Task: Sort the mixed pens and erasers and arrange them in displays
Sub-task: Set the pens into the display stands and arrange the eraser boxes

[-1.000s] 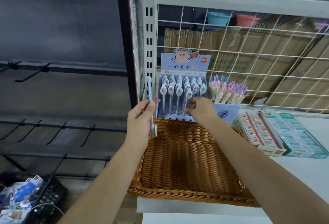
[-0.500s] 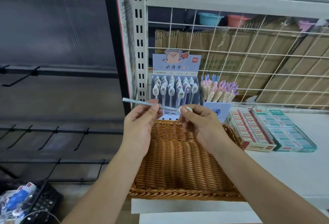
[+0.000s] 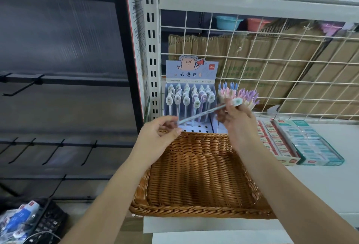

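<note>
one pen (image 3: pixel 204 113) is the only loose thing, and it lies slanted in the air over the back rim of the basket (image 3: pixel 194 211). its capped end, with a pale oval charm, is up toward the basket's right rear. its thin tip points down toward the left rear corner. my right hand (image 3: pixel 238 122) pinches the pen just below the charm, thumb and fingers curled on the barrel. my left hand (image 3: pixel 158 137) is loosely curled at the lower end with the tip right at my forefinger. blur keeps me from telling whether it grips the tip or only touches it. the hands are apart, with the pen spanning the gap between them.

right behind the basket stands the pen display (image 3: pixel 191 72), a blue card with a cartoon pig and a megaphone. a small red "deli" logo (image 3: pixel 211 67) sits in its corner. under the pig are large chinese characters, and below them a line of fine print where i can make out "0.35mm". rows of pens stand in it, with several holes free in the front row.

behind the basket's right rear corner is a second holder of pink, blue and purple pens (image 3: pixel 240 94). to the right of the basket lie two eraser boxes, touching side by side: a red and white one (image 3: pixel 275 142), then a teal one (image 3: pixel 312 143). each has a red mark on its near end, too small to read.

further behind the basket a wire grid (image 3: pixel 272 69) fronts stacked cardboard (image 3: pixel 291 53).
</note>
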